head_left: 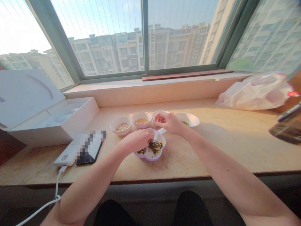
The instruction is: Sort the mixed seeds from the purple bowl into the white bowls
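A white dish with a lilac outer side and a short handle (150,159) sits before me, its rounded compartments holding mixed dark, green and yellow beans (155,147). My left hand (138,140) reaches into it from the left, fingers bent down and drawn together at the beans; their tips are partly hidden. My right hand (168,122) is at the third small bowl (159,111), its fingers curled in a pinch over the rim. What that bowl holds is hidden by the hand. Whether either pinch has a bean in it is too small to tell.
Beside the third bowl stand a bowl of pale pieces (121,118), a bowl of yellow grains (141,114) and a bowl of green beans (191,116). An open white box (56,125), a phone (90,147), a cabled white device (67,154) and a plastic bag (256,91) lie farther out.
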`<state>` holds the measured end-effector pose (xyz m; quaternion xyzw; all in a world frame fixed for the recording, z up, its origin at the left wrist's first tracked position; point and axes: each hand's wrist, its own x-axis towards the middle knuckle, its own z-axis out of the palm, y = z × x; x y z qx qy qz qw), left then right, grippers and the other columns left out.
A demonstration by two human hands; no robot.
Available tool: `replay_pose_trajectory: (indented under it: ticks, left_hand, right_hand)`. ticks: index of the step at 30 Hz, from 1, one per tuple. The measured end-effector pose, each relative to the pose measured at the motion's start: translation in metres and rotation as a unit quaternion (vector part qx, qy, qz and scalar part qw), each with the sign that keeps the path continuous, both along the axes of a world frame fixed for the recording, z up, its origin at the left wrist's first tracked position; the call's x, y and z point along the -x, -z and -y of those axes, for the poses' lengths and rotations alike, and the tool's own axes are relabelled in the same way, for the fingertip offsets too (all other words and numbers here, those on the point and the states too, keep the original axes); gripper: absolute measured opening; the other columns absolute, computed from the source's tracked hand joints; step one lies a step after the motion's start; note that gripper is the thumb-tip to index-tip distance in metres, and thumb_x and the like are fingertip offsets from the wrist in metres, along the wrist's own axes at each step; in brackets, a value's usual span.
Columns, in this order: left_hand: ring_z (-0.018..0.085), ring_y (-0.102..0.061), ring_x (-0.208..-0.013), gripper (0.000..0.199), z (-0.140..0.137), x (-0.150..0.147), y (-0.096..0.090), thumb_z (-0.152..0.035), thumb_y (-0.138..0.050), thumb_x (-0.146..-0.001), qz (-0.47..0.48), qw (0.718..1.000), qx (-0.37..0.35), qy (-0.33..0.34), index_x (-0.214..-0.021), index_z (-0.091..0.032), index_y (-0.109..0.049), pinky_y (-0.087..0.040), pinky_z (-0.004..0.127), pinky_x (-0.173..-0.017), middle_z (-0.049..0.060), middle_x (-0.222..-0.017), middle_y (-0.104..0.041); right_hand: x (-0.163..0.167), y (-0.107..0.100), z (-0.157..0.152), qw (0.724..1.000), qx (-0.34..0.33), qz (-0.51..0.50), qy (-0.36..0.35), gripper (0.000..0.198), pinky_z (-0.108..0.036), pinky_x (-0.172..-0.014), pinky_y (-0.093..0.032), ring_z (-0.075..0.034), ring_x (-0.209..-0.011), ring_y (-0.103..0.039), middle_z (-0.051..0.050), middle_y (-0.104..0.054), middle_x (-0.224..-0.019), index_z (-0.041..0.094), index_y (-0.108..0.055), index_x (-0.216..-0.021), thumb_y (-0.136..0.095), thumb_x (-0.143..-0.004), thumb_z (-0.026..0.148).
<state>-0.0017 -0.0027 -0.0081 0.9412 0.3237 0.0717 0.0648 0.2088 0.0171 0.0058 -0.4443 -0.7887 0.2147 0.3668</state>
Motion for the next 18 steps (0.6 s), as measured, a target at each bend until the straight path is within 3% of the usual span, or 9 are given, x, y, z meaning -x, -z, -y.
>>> replay_pose_trajectory:
  ticks: [5, 18]
  left_hand:
    - [0.017, -0.068, -0.092, 0.027, 0.002, -0.002, -0.007, -0.008, -0.048, -0.088, -0.071, 0.997, 0.001, 0.006, -0.091, -0.019, -0.073, -0.052, 0.027, -0.084, 0.003, -0.108, -0.073]
    - [0.018, -0.069, -0.086, 0.029, 0.005, 0.0, -0.016, -0.011, -0.049, -0.091, -0.043, 0.999, 0.016, -0.006, -0.095, -0.021, -0.076, -0.046, 0.026, -0.074, 0.002, -0.1, -0.076]
  right_hand:
    - [0.002, -0.001, 0.0, 1.0, -0.003, -0.005, -0.004, 0.012, -0.029, -0.062, -0.042, -0.015, -0.064, -0.054, 0.001, -0.063, -0.071, 0.021, -0.064, -0.081, -0.07, -0.082, 0.031]
    - [-0.001, 0.0, 0.0, 0.999, -0.03, 0.02, 0.004, 0.008, -0.027, -0.063, -0.041, -0.014, -0.065, -0.055, 0.0, -0.065, -0.073, 0.02, -0.067, -0.084, -0.068, -0.084, 0.027]
